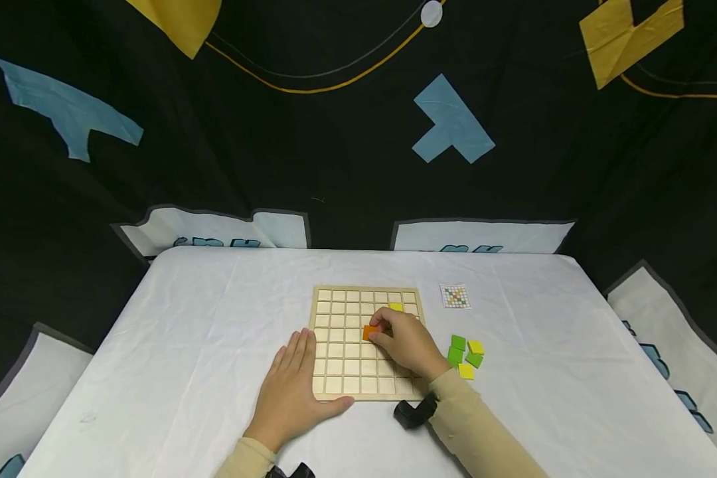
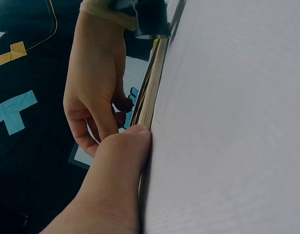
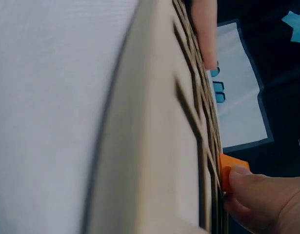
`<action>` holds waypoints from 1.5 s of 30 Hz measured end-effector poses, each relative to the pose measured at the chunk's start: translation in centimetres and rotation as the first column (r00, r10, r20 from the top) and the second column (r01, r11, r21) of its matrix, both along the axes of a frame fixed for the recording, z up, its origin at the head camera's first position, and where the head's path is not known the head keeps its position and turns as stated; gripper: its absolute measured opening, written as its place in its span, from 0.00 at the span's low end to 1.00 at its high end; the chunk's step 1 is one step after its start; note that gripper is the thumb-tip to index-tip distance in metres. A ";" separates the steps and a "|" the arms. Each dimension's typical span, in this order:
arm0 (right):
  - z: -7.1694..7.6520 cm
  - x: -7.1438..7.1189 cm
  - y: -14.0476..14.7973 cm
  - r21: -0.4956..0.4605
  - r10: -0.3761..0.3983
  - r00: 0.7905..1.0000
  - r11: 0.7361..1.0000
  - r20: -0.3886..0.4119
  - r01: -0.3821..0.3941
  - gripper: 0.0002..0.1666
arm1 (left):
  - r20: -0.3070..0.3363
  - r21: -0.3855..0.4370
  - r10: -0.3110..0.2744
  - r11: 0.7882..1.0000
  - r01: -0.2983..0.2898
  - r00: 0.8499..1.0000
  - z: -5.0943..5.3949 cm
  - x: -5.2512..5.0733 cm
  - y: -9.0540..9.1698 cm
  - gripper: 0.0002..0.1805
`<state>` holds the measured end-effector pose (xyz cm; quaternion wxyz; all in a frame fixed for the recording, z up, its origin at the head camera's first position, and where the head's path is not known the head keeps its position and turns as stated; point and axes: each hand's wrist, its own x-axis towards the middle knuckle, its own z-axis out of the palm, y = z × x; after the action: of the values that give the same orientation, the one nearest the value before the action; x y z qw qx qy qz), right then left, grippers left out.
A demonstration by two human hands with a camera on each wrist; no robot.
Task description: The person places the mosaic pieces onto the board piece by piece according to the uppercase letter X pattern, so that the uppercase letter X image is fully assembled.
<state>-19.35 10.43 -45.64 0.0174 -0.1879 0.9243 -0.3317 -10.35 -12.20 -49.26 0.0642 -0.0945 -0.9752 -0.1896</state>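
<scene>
A wooden grid board (image 1: 336, 345) lies on the white table. My right hand (image 1: 407, 342) pinches an orange tile (image 1: 368, 332) between thumb and fingers over the middle of the board; in the right wrist view the orange tile (image 3: 229, 170) is at the fingertips of that hand (image 3: 267, 200). A yellow tile (image 1: 396, 307) sits in a cell near the board's far right. My left hand (image 1: 293, 388) rests with straight fingers along the board's left edge, its thumb by the near edge. The left wrist view shows this thumb (image 2: 120, 161) against the board's edge (image 2: 150, 95).
Several loose green tiles (image 1: 455, 355) and yellow tiles (image 1: 466, 371) lie right of the board. A small card with a coloured grid pattern (image 1: 455, 297) lies at the back right. Black cloth (image 1: 358, 166) hangs behind the white table (image 1: 155, 345).
</scene>
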 end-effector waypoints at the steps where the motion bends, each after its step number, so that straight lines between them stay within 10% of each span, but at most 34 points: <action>1: -0.1 0.0 -0.1 0.007 -0.002 1.000 1.000 -0.006 0.002 0.06 | 0.002 -0.001 -0.002 1.000 0.002 1.000 0.0 0.0 0.0 0.72; 26: 0.8 1.4 0.8 0.139 0.079 0.997 0.987 -0.002 -0.078 0.13 | 0.015 -0.007 0.008 1.000 -0.008 1.000 0.1 0.2 -0.1 0.73; 45: 1.5 1.8 13.8 0.282 -0.184 0.980 0.947 0.078 0.155 0.25 | 0.000 0.004 0.009 1.000 -0.009 1.000 -0.1 0.0 0.2 0.73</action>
<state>-17.55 24.23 -44.18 0.0627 -0.0860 0.9719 -0.2097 -10.33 -11.98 -49.35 0.0653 -0.0900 -0.9752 -0.1914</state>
